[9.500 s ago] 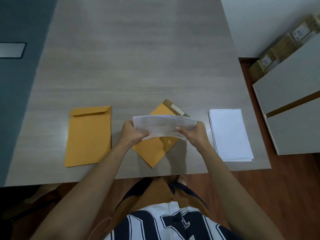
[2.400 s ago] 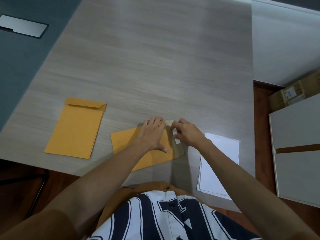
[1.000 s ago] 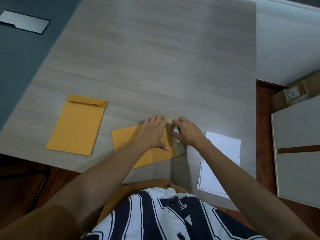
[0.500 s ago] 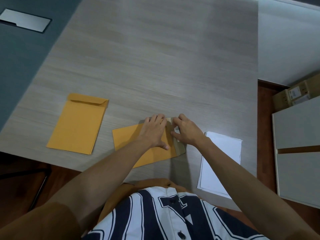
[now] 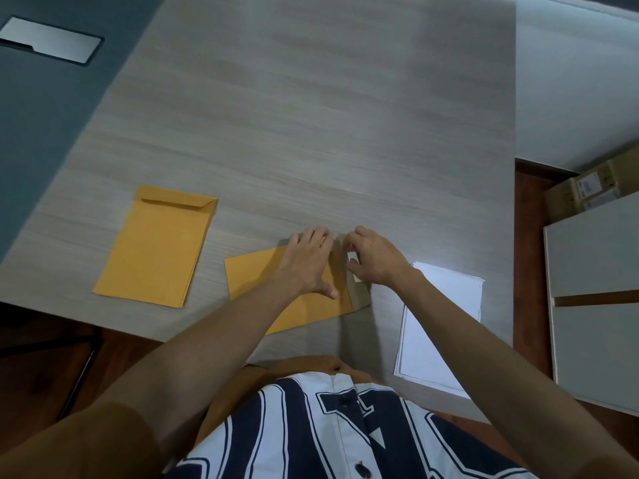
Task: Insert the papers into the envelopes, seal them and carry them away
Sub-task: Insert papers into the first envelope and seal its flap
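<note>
At six o'clock on the bench (image 5: 311,133), the left grip (image 5: 307,264) lies flat, fingers straight, pinning the near envelope (image 5: 262,281) against slipping. The right grip (image 5: 377,261) pinches the white strip (image 5: 357,279) on its flap (image 5: 361,296), apparently to expose adhesive. Spare envelope (image 5: 155,247) at nine o'clock, papers (image 5: 442,305) at four.

Office-type room, probably admin or mail handling. Evidence: big wood-grain laminate bench (image 5: 311,133) with manila envelopes (image 5: 155,247) and a stack of white paper (image 5: 439,323) on it, flush metal plate (image 5: 52,41) set in the adjoining grey surface (image 5: 34,126), white flat-front cabinets (image 5: 594,257), labelled cardboard cartons (image 5: 587,191), wood floor (image 5: 529,271).
</note>
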